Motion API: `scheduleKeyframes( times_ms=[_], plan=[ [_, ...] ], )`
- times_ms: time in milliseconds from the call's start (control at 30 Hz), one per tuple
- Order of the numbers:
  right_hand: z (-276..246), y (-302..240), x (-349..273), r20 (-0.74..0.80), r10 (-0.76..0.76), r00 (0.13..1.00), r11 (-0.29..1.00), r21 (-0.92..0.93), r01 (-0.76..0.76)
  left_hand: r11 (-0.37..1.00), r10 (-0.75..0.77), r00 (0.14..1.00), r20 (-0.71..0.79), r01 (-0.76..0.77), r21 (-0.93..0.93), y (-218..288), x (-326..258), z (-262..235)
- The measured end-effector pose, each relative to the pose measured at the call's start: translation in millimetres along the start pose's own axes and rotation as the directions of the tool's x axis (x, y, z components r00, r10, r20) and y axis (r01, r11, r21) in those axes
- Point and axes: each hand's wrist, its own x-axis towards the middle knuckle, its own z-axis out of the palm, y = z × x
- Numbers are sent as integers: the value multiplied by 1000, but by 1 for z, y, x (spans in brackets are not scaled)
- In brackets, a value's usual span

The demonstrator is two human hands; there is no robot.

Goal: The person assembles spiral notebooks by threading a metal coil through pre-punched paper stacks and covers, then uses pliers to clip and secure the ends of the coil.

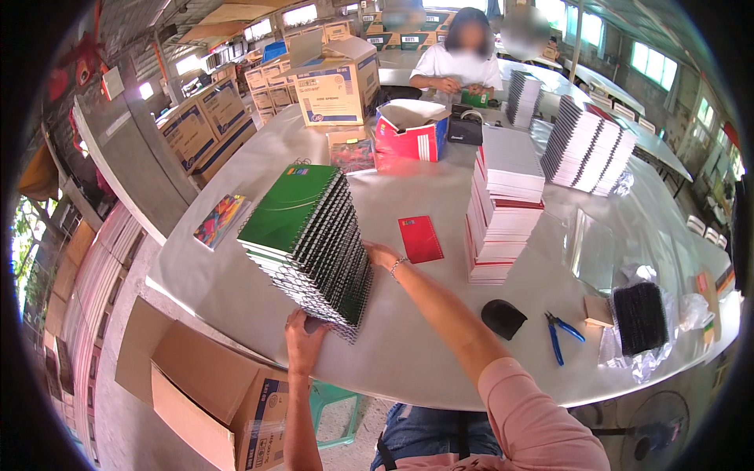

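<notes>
A tall stack of green spiral notebooks (302,208) stands on the table in front of me, leaning slightly, its coil bindings facing me and to the right. My left hand (305,339) grips the stack's bottom near edge, fingers partly under it. Against the lower right side, my right hand (382,257) holds the stack, some of its fingertips hidden by the notebooks. A single red notebook (421,239) lies flat just right of my right hand. Further right rises a stack of unbound white page blocks (503,212) with red covers between them.
An open cardboard box (200,377) sits below the table edge at left. Blue-handled pliers (559,337), a black pouch (503,319) and black coils (638,318) lie at right. A red carton (407,141) and a large box (338,90) stand behind; across the table sits a person (463,67).
</notes>
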Motion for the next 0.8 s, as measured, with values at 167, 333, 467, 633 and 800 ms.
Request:
scheduleKeyframes(
  times_ms=[167, 333, 467, 633, 800],
  plan=[
    [-1, 4, -16, -53, -210, 976, 967, -158, 199, 990, -45, 997, 69, 54, -133, -2, -1, 1],
    [-19, 39, -67, -158, -265, 951, 909, 287, 301, 997, 32, 974, 225, -14, -81, -1, 11, 24],
    [-28, 14, -112, -250, -243, 937, 932, 209, 297, 992, 118, 946, 301, -123, -1, -9, 13, 25],
    [-51, -53, -170, -442, -76, 894, 841, 453, 295, 975, 112, 875, 471, -5, -223, 11, 28, 34],
    [-56, -50, -236, -522, 174, 835, 821, 545, 170, 923, 371, 772, 516, -367, -115, 9, 47, 67]
  ],
)
